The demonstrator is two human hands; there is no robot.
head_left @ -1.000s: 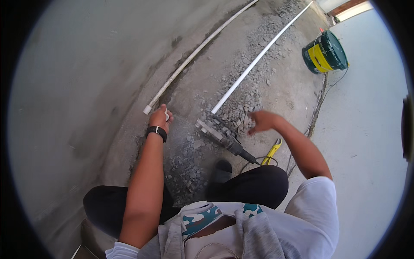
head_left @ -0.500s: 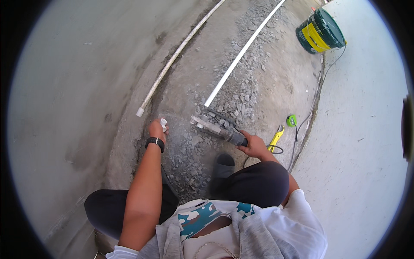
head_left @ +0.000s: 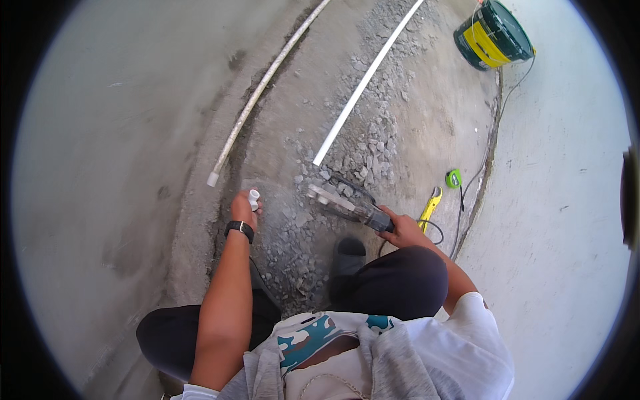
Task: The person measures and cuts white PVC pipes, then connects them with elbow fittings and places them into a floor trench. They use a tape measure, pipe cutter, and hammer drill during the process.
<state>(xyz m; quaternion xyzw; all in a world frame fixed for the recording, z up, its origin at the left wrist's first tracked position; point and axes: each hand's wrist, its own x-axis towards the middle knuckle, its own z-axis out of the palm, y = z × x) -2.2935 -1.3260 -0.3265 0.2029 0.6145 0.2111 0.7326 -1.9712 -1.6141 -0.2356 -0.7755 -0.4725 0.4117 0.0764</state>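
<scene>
A small white pipe fitting sits in my left hand, its round open end facing up; the fingers are closed around it. My right hand grips the dark handle of a pipe fusion welder. The welder's flat grey heating plate carries pale round sockets and points left, toward the fitting, with a gap between them. Just beyond the plate lies the near end of a long white pipe. Left of it, an older, dirt-stained pipe ends in a pale cap or collar near my left hand.
Grey rubble runs along the floor under the white pipe and between my feet. To the right lie a yellow pipe cutter, a green tape measure and a cable. A dark green bucket stands far right by the wall.
My right hand has shifted the welder slightly right and nearer to me, widening its gap from the left hand. The fitting stays in my left hand, and the whole view has shifted slightly.
</scene>
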